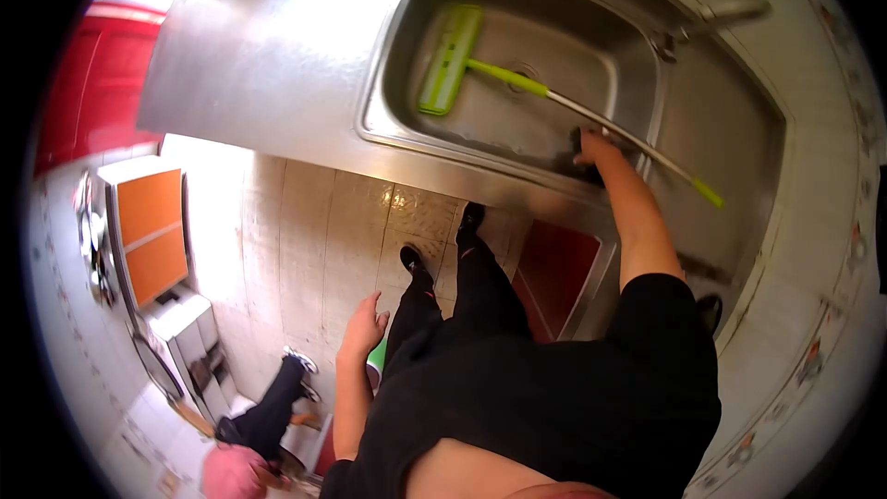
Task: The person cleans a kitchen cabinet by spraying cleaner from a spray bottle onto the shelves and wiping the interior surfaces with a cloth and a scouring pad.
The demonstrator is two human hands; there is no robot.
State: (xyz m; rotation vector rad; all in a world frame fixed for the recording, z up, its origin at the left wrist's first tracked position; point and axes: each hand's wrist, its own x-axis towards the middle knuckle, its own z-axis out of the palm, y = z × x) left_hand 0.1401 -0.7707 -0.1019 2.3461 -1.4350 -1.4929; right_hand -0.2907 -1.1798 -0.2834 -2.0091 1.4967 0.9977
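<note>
A flat mop with a green head (451, 60) lies in the steel sink (370, 120). Its metal handle slants over the right rim and ends in a green grip (707, 192). My right hand (599, 150) reaches into the sink's near right corner, just below the handle. Its fingers curl at a small dark thing (577, 140) whose kind I cannot make out. Down at my side hangs my left hand (366, 325), fingers loosely extended and holding nothing. Behind that wrist part of a green and white object (376, 357) shows.
The steel counter (268, 65) runs left from the sink, with items at its far end. A faucet (735, 11) juts from the right wall. A red cabinet panel (557, 273) is below. Another person (268, 420) is at lower left, near an orange-fronted cabinet (152, 231).
</note>
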